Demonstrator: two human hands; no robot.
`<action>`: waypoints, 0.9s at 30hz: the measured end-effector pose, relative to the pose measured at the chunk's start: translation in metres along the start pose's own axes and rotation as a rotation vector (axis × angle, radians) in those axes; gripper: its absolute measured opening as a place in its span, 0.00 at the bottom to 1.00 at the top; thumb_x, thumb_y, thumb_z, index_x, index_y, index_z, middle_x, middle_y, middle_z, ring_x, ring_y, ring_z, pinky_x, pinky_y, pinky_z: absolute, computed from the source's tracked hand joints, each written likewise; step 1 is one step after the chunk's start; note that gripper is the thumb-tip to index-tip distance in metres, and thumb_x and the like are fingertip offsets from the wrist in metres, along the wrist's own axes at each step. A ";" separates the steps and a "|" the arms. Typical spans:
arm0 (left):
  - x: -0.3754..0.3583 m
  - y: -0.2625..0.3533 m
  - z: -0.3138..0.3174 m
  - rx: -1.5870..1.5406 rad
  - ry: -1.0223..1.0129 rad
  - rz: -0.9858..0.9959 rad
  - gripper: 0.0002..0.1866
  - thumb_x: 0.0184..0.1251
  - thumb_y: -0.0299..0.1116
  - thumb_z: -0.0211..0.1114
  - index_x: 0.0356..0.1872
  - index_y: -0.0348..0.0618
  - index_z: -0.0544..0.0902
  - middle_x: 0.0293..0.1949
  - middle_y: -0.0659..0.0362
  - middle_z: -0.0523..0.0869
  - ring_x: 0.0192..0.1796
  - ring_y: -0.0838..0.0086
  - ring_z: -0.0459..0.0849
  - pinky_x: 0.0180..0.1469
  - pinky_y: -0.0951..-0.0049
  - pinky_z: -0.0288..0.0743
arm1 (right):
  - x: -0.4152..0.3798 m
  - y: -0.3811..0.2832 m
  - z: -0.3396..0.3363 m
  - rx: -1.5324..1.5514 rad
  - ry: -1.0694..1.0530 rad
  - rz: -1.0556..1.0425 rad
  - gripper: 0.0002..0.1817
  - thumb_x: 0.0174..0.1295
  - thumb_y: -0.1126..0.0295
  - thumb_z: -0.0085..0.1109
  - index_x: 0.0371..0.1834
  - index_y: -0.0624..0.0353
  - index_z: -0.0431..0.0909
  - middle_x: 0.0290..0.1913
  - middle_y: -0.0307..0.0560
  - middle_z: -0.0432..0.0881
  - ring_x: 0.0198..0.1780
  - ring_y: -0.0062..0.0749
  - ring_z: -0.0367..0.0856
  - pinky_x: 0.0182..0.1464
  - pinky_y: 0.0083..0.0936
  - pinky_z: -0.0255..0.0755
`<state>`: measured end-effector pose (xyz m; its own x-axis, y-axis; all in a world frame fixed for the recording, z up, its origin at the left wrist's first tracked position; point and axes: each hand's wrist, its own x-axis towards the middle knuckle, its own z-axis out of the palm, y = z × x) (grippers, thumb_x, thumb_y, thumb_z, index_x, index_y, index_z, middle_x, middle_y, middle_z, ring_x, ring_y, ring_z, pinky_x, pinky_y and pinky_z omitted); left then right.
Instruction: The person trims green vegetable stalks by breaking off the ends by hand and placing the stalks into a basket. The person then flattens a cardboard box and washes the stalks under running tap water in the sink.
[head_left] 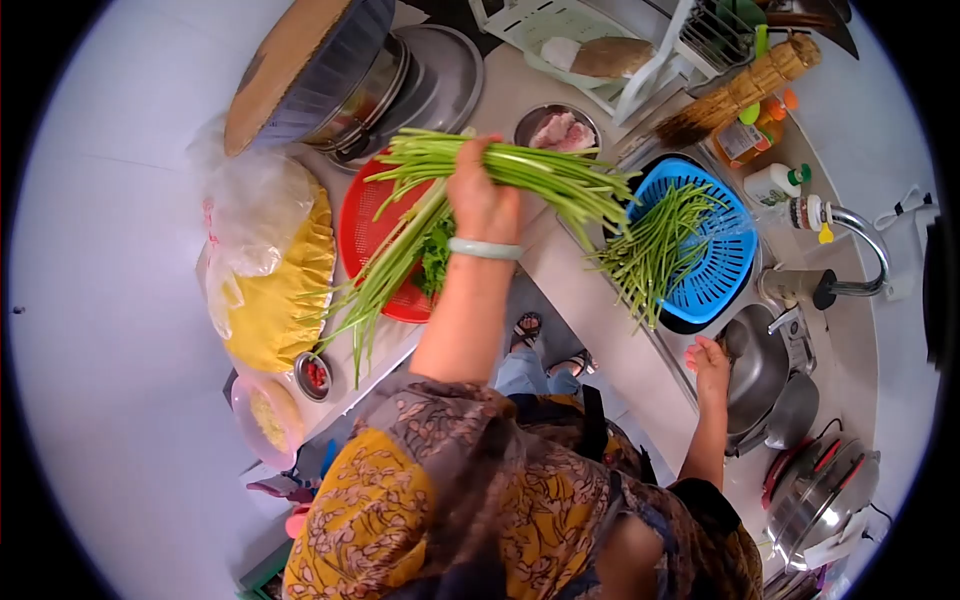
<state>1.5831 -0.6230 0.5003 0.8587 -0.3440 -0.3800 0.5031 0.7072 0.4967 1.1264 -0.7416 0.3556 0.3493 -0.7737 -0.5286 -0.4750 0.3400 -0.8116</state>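
Observation:
My left hand (484, 198), with a pale bangle at the wrist, is closed round a large bunch of long green stems (550, 170). The bunch spreads over the red basket (362, 215) and across to the blue basket's edge; leafy greens (434, 258) show beneath it. More thin green stems (655, 250) lie in and over the near side of the blue basket (722, 282) in the sink. My right hand (708, 366) is beside the metal basin, its fingers loosely curled and apart, with nothing visible in them.
A faucet (868, 240) curves over the sink. Raw meat sits in a metal bowl (597, 128) at the back. On the left are a yellow bag (285, 300), a small dish of red pieces (303, 388) and a pink bowl (290, 405). Bottles and a straw brush (745, 90) stand right.

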 end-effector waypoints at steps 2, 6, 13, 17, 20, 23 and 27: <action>0.025 0.035 -0.024 -0.021 0.038 0.021 0.03 0.60 0.26 0.61 0.32 0.38 0.77 0.32 0.53 0.80 0.37 0.62 0.79 0.46 0.61 0.77 | -0.006 -0.013 0.023 0.007 -0.005 0.007 0.15 0.68 0.73 0.51 0.55 0.66 0.76 0.43 0.44 0.82 0.41 0.27 0.82 0.43 0.21 0.76; 0.065 0.085 -0.066 -0.139 0.222 0.038 0.03 0.60 0.19 0.60 0.33 0.37 0.75 0.32 0.56 0.79 0.37 0.65 0.80 0.47 0.68 0.81 | -0.008 -0.027 0.059 -0.070 -0.037 -0.014 0.15 0.68 0.71 0.52 0.55 0.66 0.76 0.42 0.44 0.83 0.41 0.27 0.83 0.44 0.22 0.75; 0.114 0.112 -0.130 -0.156 0.384 -0.053 0.03 0.62 0.20 0.58 0.33 0.39 0.73 0.32 0.56 0.78 0.34 0.66 0.77 0.43 0.67 0.79 | -0.011 -0.044 0.096 -0.071 -0.069 -0.028 0.14 0.67 0.72 0.52 0.53 0.65 0.76 0.39 0.41 0.83 0.39 0.24 0.81 0.42 0.19 0.72; 0.123 0.108 -0.148 -0.107 0.364 -0.184 0.03 0.64 0.23 0.58 0.36 0.41 0.74 0.31 0.56 0.78 0.34 0.65 0.78 0.44 0.60 0.78 | -0.013 -0.045 0.110 -0.074 -0.070 -0.023 0.13 0.67 0.72 0.52 0.52 0.65 0.77 0.38 0.40 0.82 0.38 0.23 0.80 0.41 0.19 0.72; 0.131 0.093 -0.159 -0.141 0.372 -0.212 0.08 0.64 0.25 0.60 0.43 0.41 0.76 0.42 0.53 0.82 0.43 0.58 0.80 0.53 0.53 0.77 | -0.014 -0.038 0.113 -0.087 -0.074 -0.029 0.13 0.67 0.72 0.53 0.52 0.65 0.77 0.38 0.40 0.82 0.38 0.23 0.80 0.41 0.19 0.72; 0.134 0.089 -0.159 -0.141 0.362 -0.268 0.14 0.64 0.25 0.60 0.51 0.41 0.75 0.52 0.51 0.80 0.52 0.53 0.79 0.60 0.49 0.74 | -0.015 -0.042 0.116 -0.097 -0.077 -0.045 0.13 0.67 0.72 0.53 0.52 0.65 0.77 0.38 0.40 0.82 0.38 0.23 0.80 0.41 0.20 0.73; 0.133 0.091 -0.151 -0.049 0.373 -0.236 0.16 0.64 0.25 0.59 0.53 0.39 0.73 0.52 0.49 0.79 0.52 0.52 0.78 0.58 0.49 0.75 | -0.017 -0.041 0.120 -0.083 -0.064 -0.032 0.13 0.67 0.71 0.54 0.52 0.65 0.77 0.37 0.40 0.82 0.38 0.23 0.80 0.41 0.20 0.73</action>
<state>1.7279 -0.5113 0.3772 0.6221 -0.2591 -0.7388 0.6682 0.6675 0.3285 1.2373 -0.6784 0.3682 0.4153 -0.7467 -0.5197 -0.5273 0.2679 -0.8063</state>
